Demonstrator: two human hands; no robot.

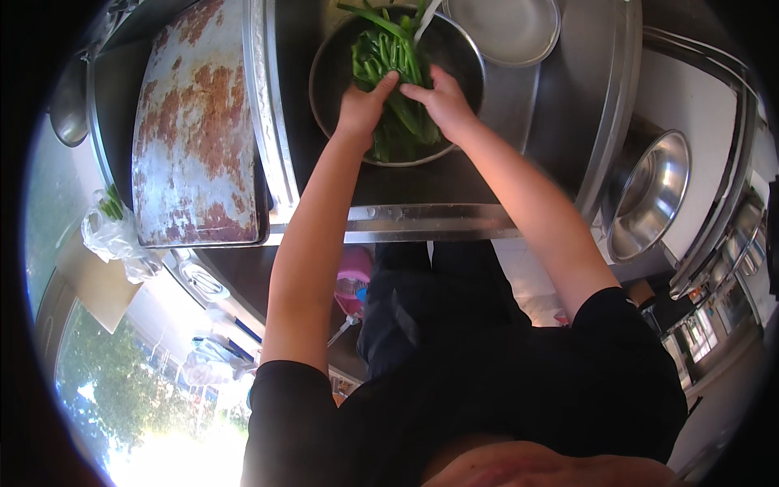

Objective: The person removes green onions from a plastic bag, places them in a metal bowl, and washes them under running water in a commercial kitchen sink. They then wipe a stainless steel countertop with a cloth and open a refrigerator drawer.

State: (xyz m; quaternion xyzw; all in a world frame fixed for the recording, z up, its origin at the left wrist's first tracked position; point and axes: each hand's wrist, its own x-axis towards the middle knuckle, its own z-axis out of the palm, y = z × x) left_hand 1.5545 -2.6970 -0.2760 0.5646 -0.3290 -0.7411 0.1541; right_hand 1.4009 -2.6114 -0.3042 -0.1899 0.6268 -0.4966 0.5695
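Note:
My left hand [360, 111] and my right hand [449, 108] hold a bunch of long green leafy vegetables [389, 53] between them, thumbs on top and nearly meeting. The bunch is over a round metal basin [312, 91], and its lower stalks hang down into it. More green stalks [395, 139] are low in the basin, near its front rim. The basin stands inside a steel sink [426, 189]. A pale, narrow strip [428, 19] slants down onto the greens from above; I cannot tell if it is a spout or running water. My fingers are mostly hidden behind the leaves.
Left of the sink lies a rust-stained metal tray [195, 134]. A plastic bag [109, 228] with green stalks is beyond its corner. A shallow metal bowl [505, 30] sits at the sink's back right. Another steel bowl [651, 198] stands to the right. The sink's front edge [426, 222] crosses before me.

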